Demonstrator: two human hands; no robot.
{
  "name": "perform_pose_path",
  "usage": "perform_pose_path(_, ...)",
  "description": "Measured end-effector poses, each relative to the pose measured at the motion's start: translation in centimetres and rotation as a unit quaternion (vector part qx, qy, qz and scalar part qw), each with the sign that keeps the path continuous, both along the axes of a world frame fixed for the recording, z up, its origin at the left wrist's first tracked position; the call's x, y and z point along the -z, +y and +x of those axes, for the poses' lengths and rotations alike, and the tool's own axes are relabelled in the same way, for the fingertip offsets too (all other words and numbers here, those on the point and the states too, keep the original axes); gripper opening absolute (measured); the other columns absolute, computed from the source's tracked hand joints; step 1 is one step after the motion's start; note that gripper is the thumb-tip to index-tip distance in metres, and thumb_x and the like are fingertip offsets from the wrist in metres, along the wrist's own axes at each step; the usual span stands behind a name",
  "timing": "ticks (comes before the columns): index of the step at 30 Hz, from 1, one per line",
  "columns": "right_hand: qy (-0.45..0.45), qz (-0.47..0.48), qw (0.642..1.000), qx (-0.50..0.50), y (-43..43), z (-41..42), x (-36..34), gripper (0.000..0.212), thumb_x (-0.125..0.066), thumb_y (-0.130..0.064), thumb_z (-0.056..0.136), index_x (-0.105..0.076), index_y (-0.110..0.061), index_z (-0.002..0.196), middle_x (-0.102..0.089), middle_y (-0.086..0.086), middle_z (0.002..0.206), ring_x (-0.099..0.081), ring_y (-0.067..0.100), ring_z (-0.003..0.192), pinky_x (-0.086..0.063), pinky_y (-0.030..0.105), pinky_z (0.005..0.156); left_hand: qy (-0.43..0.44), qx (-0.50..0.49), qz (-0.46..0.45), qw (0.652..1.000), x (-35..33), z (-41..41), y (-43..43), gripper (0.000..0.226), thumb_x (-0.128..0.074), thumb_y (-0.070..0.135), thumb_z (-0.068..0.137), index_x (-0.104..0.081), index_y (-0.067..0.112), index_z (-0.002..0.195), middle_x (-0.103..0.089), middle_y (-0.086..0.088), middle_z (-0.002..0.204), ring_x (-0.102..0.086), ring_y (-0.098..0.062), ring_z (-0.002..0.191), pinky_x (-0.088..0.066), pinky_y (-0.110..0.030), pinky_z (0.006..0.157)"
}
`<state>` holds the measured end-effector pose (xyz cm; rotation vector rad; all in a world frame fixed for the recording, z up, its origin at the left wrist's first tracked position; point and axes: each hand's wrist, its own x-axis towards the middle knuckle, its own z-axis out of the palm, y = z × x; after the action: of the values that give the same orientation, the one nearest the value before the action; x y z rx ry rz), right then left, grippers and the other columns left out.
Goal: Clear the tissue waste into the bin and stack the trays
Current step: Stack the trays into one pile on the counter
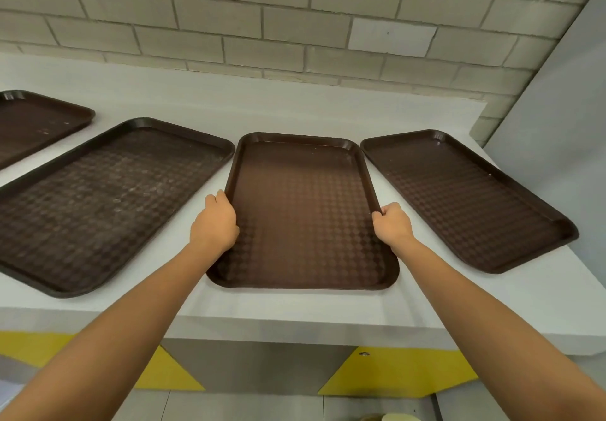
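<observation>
Four dark brown serving trays are laid out on a white counter (295, 306) in front of a brick wall. The middle tray (305, 210) lies lengthwise at the near centre and is gripped on both long sides. The left hand (214, 220) is curled round its left rim, and the right hand (392, 224) is closed on its right rim, directly opposite. A doubled edge is seen at its far end, but whether a second tray lies beneath cannot be told.

The right tray (459, 197) is just beside it. The large left tray (108, 197) is near on the other side, and the far-left tray (36, 122) is cut off by the frame. No tissue waste is seen on any tray, and no bin can be made out.

The trays are judged to be light, stiff moulded plastic. The patterned floor should give grip, while the smooth raised rim may be slippery. Hold is best taken midway along both long rims, so that the tray is kept level and can be nested squarely.
</observation>
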<state>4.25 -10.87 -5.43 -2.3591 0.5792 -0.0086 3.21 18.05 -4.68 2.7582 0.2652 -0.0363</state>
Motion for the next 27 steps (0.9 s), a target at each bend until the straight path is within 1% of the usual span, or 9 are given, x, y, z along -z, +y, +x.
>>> perform_pose_path(2,-0.008,0.004,1.0,0.006,0.0,-0.1,0.0,0.011,-0.043,-0.016,0.096,-0.041,-0.006,0.094,-0.049,0.007,0.082,-0.05,0.024,0.079,-0.036,0.028,0.057,0.01,-0.013,0.001,1.0,0.0,0.0,-0.1,0.035,-0.05,0.007,0.09,-0.039,0.002,0.123,-0.043,-0.018,0.122,-0.055,-0.036,0.098,-0.042,-0.036,0.073)
perform_pose_path(4,-0.011,0.004,1.0,0.006,0.1,-0.1,-0.2,0.012,-0.041,-0.017,0.097,-0.038,-0.007,0.101,-0.049,0.008,0.091,-0.049,0.023,0.083,-0.037,0.03,0.067,0.013,-0.026,-0.006,1.0,-0.2,0.1,-0.2,0.03,-0.047,0.01,0.093,-0.042,0.003,0.122,-0.043,-0.017,0.122,-0.055,-0.033,0.096,-0.04,-0.034,0.071)
perform_pose_path(8,-0.02,0.021,1.0,0.007,0.0,-0.3,-0.5,0.025,-0.04,-0.018,0.098,-0.041,-0.002,0.116,-0.049,0.009,0.096,-0.049,0.022,0.083,-0.037,0.031,0.069,-0.01,-0.04,-0.046,0.998,-0.3,0.5,-0.2,0.031,-0.046,0.013,0.094,-0.044,0.003,0.123,-0.043,-0.017,0.125,-0.055,-0.035,0.1,-0.044,-0.039,0.077)
perform_pose_path(11,-0.032,0.043,0.998,0.012,0.0,-0.3,-0.5,0.022,-0.04,-0.021,0.097,-0.041,-0.005,0.112,-0.05,0.008,0.097,-0.05,0.022,0.082,-0.039,0.032,0.069,-0.027,-0.044,-0.054,0.997,-0.6,0.5,-0.1,0.031,-0.047,0.013,0.093,-0.044,0.003,0.123,-0.043,-0.016,0.125,-0.055,-0.037,0.1,-0.044,-0.042,0.078)
perform_pose_path(14,-0.043,0.064,0.997,0.009,0.3,-0.4,-0.5,0.014,-0.039,-0.023,0.096,-0.037,-0.011,0.104,-0.052,0.007,0.097,-0.051,0.021,0.082,-0.04,0.033,0.069,-0.047,-0.051,-0.048,0.996,-1.0,0.4,0.2,0.033,-0.047,0.012,0.092,-0.043,0.002,0.124,-0.041,-0.017,0.126,-0.055,-0.037,0.098,-0.041,-0.039,0.073)
perform_pose_path(17,-0.053,0.073,0.996,-0.002,1.3,-0.4,-0.8,0.021,-0.04,-0.025,0.097,-0.041,-0.012,0.113,-0.055,0.007,0.102,-0.056,0.022,0.087,-0.044,0.033,0.072,-0.044,-0.074,-0.076,0.993,-1.6,0.8,1.1,0.039,-0.05,0.011,0.089,-0.042,0.002,0.126,-0.04,-0.017,0.128,-0.054,-0.039,0.101,-0.043,-0.041,0.077)
perform_pose_path(20,-0.053,0.071,0.996,-0.011,2.8,-0.2,-1.0,0.027,-0.039,-0.028,0.097,-0.044,-0.014,0.12,-0.057,0.005,0.108,-0.058,0.023,0.094,-0.049,0.035,0.081,-0.051,-0.087,-0.119,0.988,-2.3,1.4,2.7,0.035,-0.054,0.011,0.084,-0.049,0.003,0.118,-0.053,-0.017,0.119,-0.058,-0.037,0.095,-0.051,-0.045,0.083)
perform_pose_path(22,-0.051,0.068,0.996,-0.014,4.0,0.1,-1.2,0.028,-0.039,-0.029,0.098,-0.044,-0.014,0.121,-0.055,0.004,0.11,-0.058,0.023,0.096,-0.049,0.034,0.084,-0.05,-0.095,-0.123,0.987,-2.7,1.6,4.0,0.035,-0.053,0.012,0.087,-0.045,0.004,0.12,-0.056,-0.015,0.114,-0.058,-0.035,0.096,-0.051,-0.044,0.082)
perform_pose_path(27,-0.071,0.068,0.995,-0.013,8.4,1.7,-1.7,0.021,-0.041,-0.03,0.097,-0.047,-0.014,0.11,-0.053,0.001,0.101,-0.055,0.019,0.089,-0.046,0.031,0.078,-0.061,-0.093,-0.106,0.988,-3.6,2.4,8.6,0.036,-0.049,0.012,0.092,-0.037,0.004,0.125,-0.055,-0.02,0.116,-0.057,-0.035,0.098,-0.048,-0.044,0.08)
